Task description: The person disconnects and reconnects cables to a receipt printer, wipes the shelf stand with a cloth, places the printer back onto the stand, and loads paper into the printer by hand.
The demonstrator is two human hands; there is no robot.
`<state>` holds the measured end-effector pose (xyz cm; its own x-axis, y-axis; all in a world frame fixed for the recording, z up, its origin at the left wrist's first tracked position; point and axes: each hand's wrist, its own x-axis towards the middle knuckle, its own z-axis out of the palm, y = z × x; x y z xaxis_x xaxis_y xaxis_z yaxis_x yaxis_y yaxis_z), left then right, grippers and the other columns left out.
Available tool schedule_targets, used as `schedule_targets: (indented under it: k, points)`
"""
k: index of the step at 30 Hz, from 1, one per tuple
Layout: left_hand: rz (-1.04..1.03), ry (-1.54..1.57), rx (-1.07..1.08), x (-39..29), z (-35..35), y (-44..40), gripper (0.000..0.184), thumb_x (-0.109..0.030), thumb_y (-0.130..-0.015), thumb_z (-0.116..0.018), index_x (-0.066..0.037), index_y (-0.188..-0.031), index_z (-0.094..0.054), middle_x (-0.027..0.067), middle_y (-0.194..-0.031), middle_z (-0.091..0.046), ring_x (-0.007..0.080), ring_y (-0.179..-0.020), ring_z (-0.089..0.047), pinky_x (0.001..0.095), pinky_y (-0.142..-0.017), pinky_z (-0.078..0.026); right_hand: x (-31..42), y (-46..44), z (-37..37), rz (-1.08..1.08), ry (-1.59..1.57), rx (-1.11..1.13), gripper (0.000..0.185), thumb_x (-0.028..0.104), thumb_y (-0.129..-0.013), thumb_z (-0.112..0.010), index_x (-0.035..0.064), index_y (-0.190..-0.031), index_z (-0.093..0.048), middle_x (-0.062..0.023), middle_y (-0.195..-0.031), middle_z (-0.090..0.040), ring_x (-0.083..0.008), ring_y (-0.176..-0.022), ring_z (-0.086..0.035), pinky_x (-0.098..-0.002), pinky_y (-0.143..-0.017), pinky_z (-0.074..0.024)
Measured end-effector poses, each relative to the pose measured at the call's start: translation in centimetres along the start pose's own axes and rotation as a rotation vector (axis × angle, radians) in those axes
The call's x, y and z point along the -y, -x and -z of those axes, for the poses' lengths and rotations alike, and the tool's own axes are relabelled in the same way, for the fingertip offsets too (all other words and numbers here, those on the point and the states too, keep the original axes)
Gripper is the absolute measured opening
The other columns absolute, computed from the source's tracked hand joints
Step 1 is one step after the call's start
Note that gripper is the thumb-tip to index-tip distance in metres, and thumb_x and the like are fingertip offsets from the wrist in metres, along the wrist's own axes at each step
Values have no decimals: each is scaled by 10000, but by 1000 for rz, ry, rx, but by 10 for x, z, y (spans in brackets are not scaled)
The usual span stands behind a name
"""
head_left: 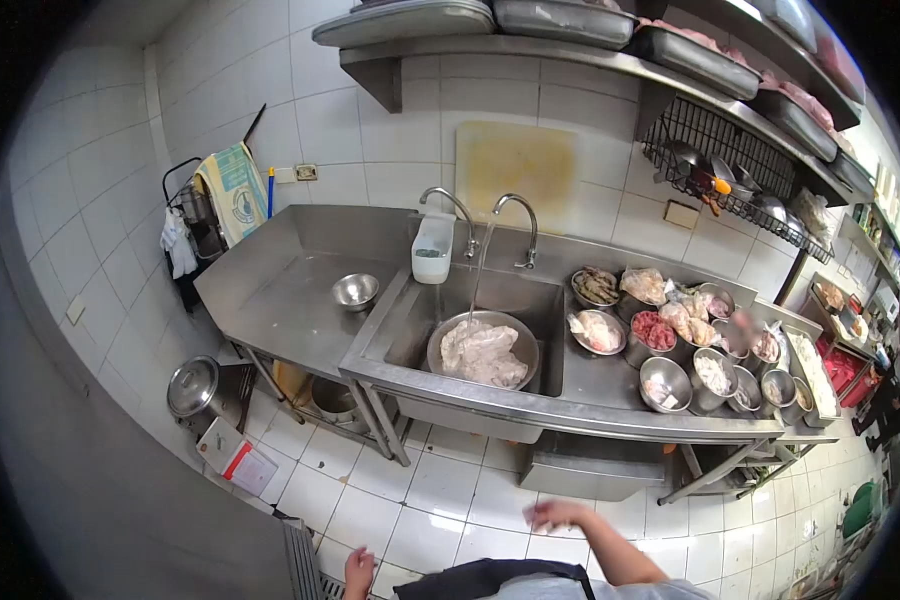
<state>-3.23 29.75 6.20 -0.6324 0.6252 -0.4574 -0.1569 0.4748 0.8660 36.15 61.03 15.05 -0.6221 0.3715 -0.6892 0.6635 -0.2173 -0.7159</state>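
Note:
My left hand (360, 569) is low in view at the bottom, over the floor, with its loosely bent fingers apart and nothing visible in them. My right hand (556, 514) hangs in front of the sink unit, a little blurred; its fingers look apart and no object shows in them. Both hands are away from the counter. Beyond them, a large metal bowl (534, 352) stands in the sink (550, 310), holding a pale, whitish mass (485, 353) that looks like raw meat or a filled clear bag. Water runs into it from the left faucet (452, 193).
Several metal bowls of food, among them red meat (652, 330), crowd the right counter. A small bowl (355, 291) sits on the left drainboard (290, 285). A shelf (530, 46) with trays hangs overhead. A lidded pot (193, 386) stands lower left on the tiled floor (435, 500).

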Motion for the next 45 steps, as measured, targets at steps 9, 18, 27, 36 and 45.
schedule_targets:
  k: [9, 18, 27, 36, 45]
  points:
    - [-550, 157, 205, -279, -104, -102, 384, 15, -858, -482, -43, -1237, -489, 89, -1140, -585, 181, -922, -646, 244, -714, -473, 315, -68, 177, 540, -401, -137, 477, 380, -874, -640, 138, -1271, -533, -35, -1235, -589, -208, -1060, -599, -414, -873, -462]
    - [-359, 334, 629, -475, -290, -307, 350, -89, -931, -492, -78, -1266, -393, 121, -1104, -580, 245, -955, -636, 349, -798, -512, 476, -238, 311, 647, -523, -426, 286, 281, -907, -582, 70, -1098, -615, -75, -1001, -671, -182, -871, -660, -356, -736, -519]
    - [327, 553, 740, -463, -464, -538, 289, -166, -915, -543, -72, -1187, -525, 91, -847, -592, 257, -778, -582, 372, -823, -501, 448, -311, 399, 392, 376, -438, 177, 124, -826, -586, 51, -937, -703, -129, -928, -697, -184, -846, -672, -348, -696, -544]
    - [-85, -371, 749, -455, -467, -548, 330, -333, -941, -486, -23, -927, -597, 104, -767, -582, 229, -681, -582, 362, -577, -501, 414, -312, 465, -405, 667, -1451, 360, 234, -871, -477, 12, -1147, -543, -187, -1036, -613, -296, -947, -631, -512, -649, -535]
    - [12, -993, 960, -391, -408, -497, 447, -304, -917, -449, 90, -1091, -570, 199, -1026, -634, 316, -942, -626, 417, -862, -453, 397, -295, 475, -121, 564, -1272, 236, 201, -833, -546, 28, -889, -697, -160, -911, -690, -315, -807, -680, -456, -585, -546]
